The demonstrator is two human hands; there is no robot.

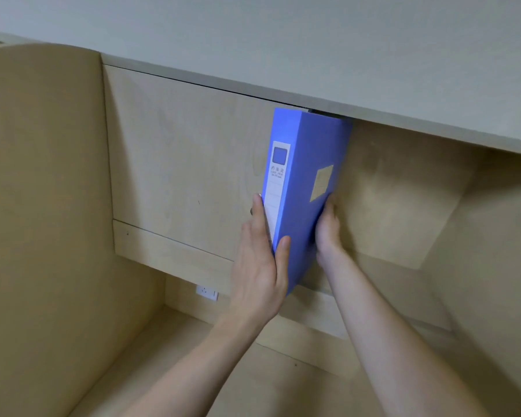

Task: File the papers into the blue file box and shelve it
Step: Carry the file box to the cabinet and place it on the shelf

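**Box going into shelf, both hands on**

Two bare forearms reach up from bottom of view. Left hand [260, 266] clamps the lower spine edge of the blue file box [306, 188], thumb on the blue side face, fingers flat along the labelled spine. Right hand [328, 227] presses flat against the far side, fingers mostly hidden behind the box. So box is squeezed between both hands, upright, slightly tilted, top corner touching or just under the grey top board [373, 85], entering the open shelf bay [403, 191] right of a closed wooden door panel [187, 152].

Handling guess: rigid plastic shell, smooth so a bit slippery, moderately heavy if papers are inside; contents not visible. Best hold is low on both sides, as here. Wall socket [206, 292] below, unrelated.
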